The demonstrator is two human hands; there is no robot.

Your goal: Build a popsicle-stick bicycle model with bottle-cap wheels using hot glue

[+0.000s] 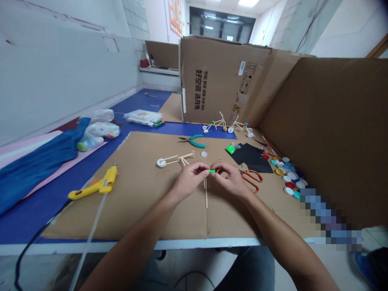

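Note:
A small bright green piece of what looks like clay point(212, 171) is pinched between the fingertips of my left hand point(194, 176) and my right hand point(227, 176). Both hands are closed and meet just above the cardboard mat. Below them lie thin wooden sticks point(206, 198), partly hidden by my fingers. Beyond my left hand is a stick frame point(172, 160) with a white cap wheel point(161, 163) at one end. A clear round disc point(204, 154) lies just past my fingertips. Orange-handled scissors point(253, 178) rest beside my right hand, their blades partly covered.
Pliers point(195, 141) lie ahead; a yellow glue gun point(97, 186) with its cord is left. At right are black sheets point(253, 157), a green packet point(230, 149) and several bottle caps point(290, 185). Finished-looking stick models point(222, 123) stand before the large cardboard box point(224, 81).

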